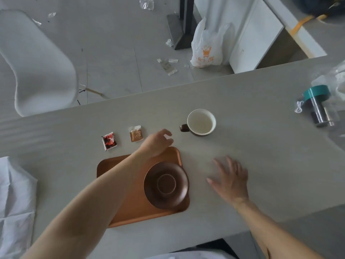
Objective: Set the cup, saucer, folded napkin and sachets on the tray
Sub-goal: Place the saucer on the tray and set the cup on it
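Done: the saucer (166, 185) sits on my tray (130, 206).
Left: the cup (201, 122), red sachet (109, 141) and brown sachet (136, 133) wait on the table (261, 146).
Napkin: maybe the white cloth (15, 202) beside the tray; I can't tell.
Left hand (157, 142): fingers loosely curled, holding nothing, near the cup.
Right hand (230, 179): fingers spread, holding nothing.

White chair (43, 64) on littered grey floor (112, 43).

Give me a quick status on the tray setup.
Both hands empty, left hand nearing cup. Saucer on tray; sachets still off. Path clear.
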Demonstrator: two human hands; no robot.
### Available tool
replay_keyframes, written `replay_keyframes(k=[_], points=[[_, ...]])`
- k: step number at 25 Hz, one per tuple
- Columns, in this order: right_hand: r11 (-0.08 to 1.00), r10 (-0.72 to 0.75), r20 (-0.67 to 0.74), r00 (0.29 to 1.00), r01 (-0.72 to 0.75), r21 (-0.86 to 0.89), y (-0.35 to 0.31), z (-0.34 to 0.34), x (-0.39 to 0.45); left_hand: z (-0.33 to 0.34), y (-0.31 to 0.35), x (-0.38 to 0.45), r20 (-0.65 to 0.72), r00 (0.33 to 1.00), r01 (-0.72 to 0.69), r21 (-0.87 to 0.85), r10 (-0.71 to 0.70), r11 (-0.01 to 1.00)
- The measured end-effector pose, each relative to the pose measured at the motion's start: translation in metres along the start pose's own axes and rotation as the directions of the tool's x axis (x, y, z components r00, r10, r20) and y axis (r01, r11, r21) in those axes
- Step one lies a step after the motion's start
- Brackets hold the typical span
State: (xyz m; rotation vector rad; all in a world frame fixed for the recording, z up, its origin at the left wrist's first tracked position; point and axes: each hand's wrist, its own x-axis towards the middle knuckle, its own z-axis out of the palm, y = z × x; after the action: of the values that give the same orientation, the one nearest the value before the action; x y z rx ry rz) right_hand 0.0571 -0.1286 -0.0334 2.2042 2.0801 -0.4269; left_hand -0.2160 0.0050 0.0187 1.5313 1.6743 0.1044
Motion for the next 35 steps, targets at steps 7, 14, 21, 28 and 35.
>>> replay_keyframes(k=[7, 14, 21, 28, 35], points=[[0.994, 0.112, -0.018, 0.994, -0.112, 0.018, -0.005, 0.035, -0.004, 0.019, 0.042, 0.049, 0.127, 0.992, 0.042, -0.296, -0.004, 0.954], [0.990, 0.139, -0.127, 0.982, -0.137, 0.023, -0.002, 0.057, -0.003, 0.031, 0.035, 0.062, 0.081, 0.996, -0.012, -0.323, 0.041, 0.946], [0.985, 0.169, -0.151, 0.974, -0.163, 0.047, -0.001, 0.059, -0.002, 0.032, 0.024, 0.054, 0.024, 0.992, -0.108, -0.318, 0.122, 0.942], [0.984, 0.180, -0.097, 0.979, -0.178, 0.031, -0.002, 0.052, -0.003, -0.004, -0.030, -0.037, -0.025, 0.987, -0.154, -0.385, 0.157, 0.910], [0.984, 0.171, -0.108, 0.979, -0.166, 0.058, -0.006, 0.046, -0.007, 0.003, -0.087, -0.123, 0.060, 0.995, -0.054, -0.407, 0.085, 0.912]])
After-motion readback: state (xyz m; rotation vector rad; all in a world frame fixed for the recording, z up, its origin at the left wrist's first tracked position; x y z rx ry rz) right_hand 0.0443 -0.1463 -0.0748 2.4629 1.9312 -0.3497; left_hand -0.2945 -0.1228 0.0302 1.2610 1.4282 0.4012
